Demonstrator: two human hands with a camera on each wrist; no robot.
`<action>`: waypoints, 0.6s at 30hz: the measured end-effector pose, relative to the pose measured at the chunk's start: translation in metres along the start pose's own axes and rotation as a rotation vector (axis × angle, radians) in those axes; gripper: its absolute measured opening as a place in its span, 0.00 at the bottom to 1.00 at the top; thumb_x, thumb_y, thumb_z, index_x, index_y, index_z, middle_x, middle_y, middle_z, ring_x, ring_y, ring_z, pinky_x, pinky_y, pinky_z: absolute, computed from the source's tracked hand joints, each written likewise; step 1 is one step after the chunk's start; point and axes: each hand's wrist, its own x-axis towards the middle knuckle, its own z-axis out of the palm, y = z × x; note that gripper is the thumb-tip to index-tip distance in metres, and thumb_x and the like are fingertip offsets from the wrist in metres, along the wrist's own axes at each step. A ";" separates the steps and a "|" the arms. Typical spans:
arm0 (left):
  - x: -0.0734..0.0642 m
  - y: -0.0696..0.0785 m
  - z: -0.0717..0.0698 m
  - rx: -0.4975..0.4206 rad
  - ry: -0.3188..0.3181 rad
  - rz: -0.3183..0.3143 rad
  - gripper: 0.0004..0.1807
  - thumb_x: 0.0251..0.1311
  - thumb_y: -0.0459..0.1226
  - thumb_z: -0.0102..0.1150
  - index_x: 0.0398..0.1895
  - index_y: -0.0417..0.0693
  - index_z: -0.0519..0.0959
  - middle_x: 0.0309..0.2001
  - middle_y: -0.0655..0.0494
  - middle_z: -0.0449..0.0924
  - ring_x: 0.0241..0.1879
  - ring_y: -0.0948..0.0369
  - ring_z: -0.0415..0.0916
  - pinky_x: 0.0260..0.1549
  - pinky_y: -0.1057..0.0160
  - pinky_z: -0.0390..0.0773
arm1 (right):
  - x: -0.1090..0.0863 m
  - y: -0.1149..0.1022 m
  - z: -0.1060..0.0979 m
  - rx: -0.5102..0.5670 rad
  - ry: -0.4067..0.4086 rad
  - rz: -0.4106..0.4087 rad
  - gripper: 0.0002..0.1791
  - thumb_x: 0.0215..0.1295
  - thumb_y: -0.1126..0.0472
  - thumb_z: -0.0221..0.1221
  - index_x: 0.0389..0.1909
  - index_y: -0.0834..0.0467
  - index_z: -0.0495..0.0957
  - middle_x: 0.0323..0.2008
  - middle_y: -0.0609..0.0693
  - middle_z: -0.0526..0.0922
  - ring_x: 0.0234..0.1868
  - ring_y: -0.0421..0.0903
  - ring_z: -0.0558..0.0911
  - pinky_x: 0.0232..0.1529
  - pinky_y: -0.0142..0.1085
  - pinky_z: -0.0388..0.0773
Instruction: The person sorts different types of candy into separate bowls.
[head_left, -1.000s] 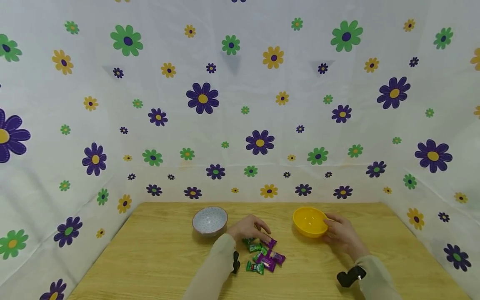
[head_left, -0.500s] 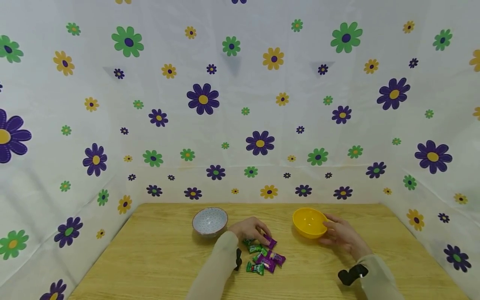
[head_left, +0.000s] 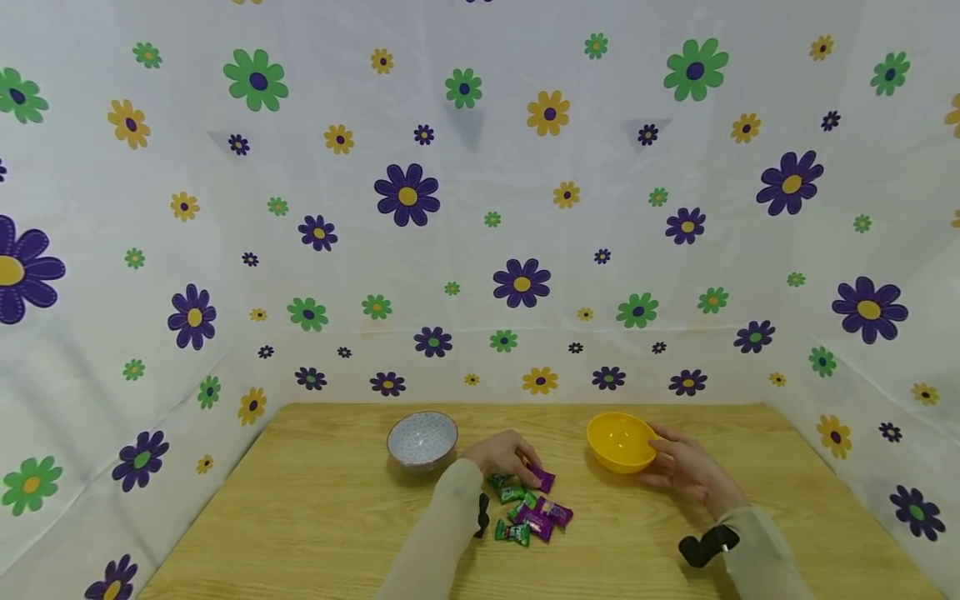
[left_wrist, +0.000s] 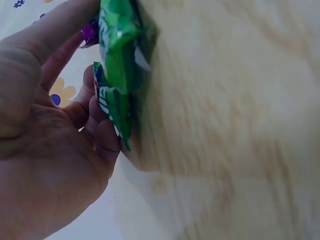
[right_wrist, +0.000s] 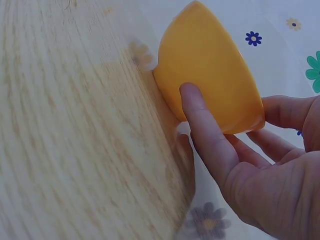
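Note:
In the head view my left hand [head_left: 504, 455] reaches over a small pile of wrapped candies. Its thumb and forefinger pinch a purple-wrapped candy [head_left: 544, 477] at the pile's far side. The left wrist view shows the other fingers curled beside a green-wrapped candy [left_wrist: 114, 107], with another green candy [left_wrist: 119, 45] close by. On the right, my right hand [head_left: 686, 468] holds the side of a yellow bowl [head_left: 621, 443], which stands upright on the table. In the right wrist view the thumb [right_wrist: 200, 112] lies along the bowl's outer wall, and a finger [right_wrist: 285, 111] is at its rim.
A pale blue patterned bowl [head_left: 422, 439] with a dark rim stands left of the candies. Nearer me lie more purple candies [head_left: 537, 525] and a green candy [head_left: 513, 532]. A flower-printed white sheet [head_left: 480, 250] surrounds the wooden table [head_left: 300, 517] at back and sides.
My left hand has shifted very slightly at the purple candy, its fingers closing on it. The right hand has slid slightly down the side of the yellow bowl. Bowls and candies keep their places.

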 end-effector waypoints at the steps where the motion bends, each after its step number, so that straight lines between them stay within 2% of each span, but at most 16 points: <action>1: 0.000 0.001 0.000 0.009 0.006 -0.001 0.07 0.51 0.35 0.73 0.35 0.46 0.88 0.33 0.59 0.83 0.33 0.63 0.72 0.33 0.67 0.71 | 0.000 0.000 0.000 0.007 -0.002 -0.001 0.34 0.77 0.59 0.45 0.78 0.56 0.43 0.76 0.67 0.45 0.58 0.53 0.76 0.55 0.51 0.78; 5: 0.000 0.002 0.000 0.059 0.020 0.016 0.07 0.52 0.36 0.73 0.34 0.45 0.88 0.33 0.58 0.84 0.32 0.64 0.71 0.32 0.68 0.71 | 0.001 0.000 -0.002 0.021 -0.015 -0.003 0.33 0.78 0.60 0.43 0.78 0.55 0.42 0.76 0.67 0.43 0.58 0.53 0.75 0.55 0.52 0.78; 9: 0.003 0.000 0.001 0.096 0.031 0.039 0.06 0.53 0.37 0.72 0.33 0.44 0.88 0.32 0.59 0.84 0.31 0.66 0.70 0.32 0.70 0.71 | 0.003 0.000 -0.003 0.020 -0.029 -0.006 0.33 0.78 0.61 0.42 0.79 0.54 0.42 0.77 0.66 0.41 0.64 0.59 0.71 0.56 0.52 0.77; 14: 0.004 -0.002 0.003 0.063 0.053 0.036 0.05 0.52 0.35 0.73 0.31 0.43 0.87 0.29 0.59 0.84 0.28 0.66 0.69 0.29 0.71 0.70 | 0.008 0.001 -0.005 0.020 -0.057 -0.011 0.34 0.76 0.64 0.41 0.79 0.53 0.41 0.77 0.65 0.39 0.71 0.65 0.61 0.56 0.54 0.76; 18: 0.003 -0.003 0.005 0.027 0.069 0.023 0.05 0.52 0.34 0.72 0.29 0.41 0.87 0.27 0.59 0.83 0.26 0.66 0.68 0.27 0.70 0.69 | 0.010 0.000 -0.005 0.019 -0.080 -0.011 0.35 0.75 0.65 0.40 0.79 0.53 0.41 0.77 0.65 0.39 0.72 0.65 0.59 0.57 0.56 0.75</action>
